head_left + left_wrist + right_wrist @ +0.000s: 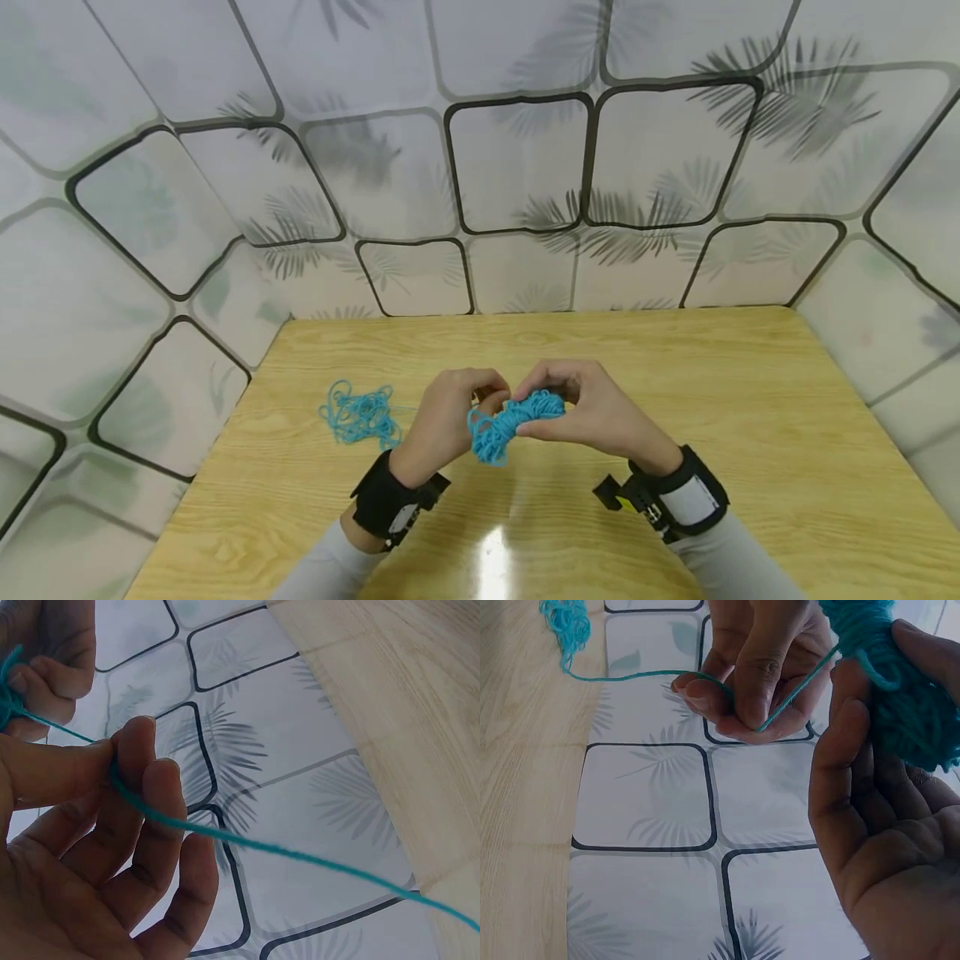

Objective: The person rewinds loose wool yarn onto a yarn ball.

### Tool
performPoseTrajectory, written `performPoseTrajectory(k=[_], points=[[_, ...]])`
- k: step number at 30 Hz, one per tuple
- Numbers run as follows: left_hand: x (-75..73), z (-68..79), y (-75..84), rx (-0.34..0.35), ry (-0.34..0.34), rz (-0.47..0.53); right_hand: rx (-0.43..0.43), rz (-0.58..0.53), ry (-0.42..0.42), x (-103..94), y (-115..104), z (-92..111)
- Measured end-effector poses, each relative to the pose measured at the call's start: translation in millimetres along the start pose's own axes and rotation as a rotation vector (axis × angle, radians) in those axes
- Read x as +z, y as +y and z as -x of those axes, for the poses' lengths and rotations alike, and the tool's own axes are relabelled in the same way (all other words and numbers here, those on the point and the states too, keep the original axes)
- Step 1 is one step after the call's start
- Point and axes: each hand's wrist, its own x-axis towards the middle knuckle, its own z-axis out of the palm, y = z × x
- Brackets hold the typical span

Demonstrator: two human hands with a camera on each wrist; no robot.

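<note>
A bundle of blue yarn (534, 408), wrapped tight round its middle with loops at both ends, is held above the table by my right hand (588, 404). In the right wrist view the thumb and fingers grip the bundle (911, 712) from both sides. Close beside it, my left hand (450, 417) pinches a single yarn strand (277, 847) between thumb and forefinger. That strand runs taut from the bundle to the left fingertips, then trails off to a loose tangle of the same yarn (362, 415) on the table's left side.
The wooden table (750, 400) reaches back to a wall covering (517, 167) printed with dark outlines and palm leaves. More of this covering stands along the left and right sides. Each wrist wears a black strap (693, 492) with a small camera mount.
</note>
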Motion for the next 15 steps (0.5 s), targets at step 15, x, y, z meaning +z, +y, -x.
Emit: performPoseTrajectory(k=[15], points=[[-8.6, 4.4, 12.1, 0.03, -0.018, -0.116, 0.061, 0.432, -0.073, 4.6, 16.1, 1.4]])
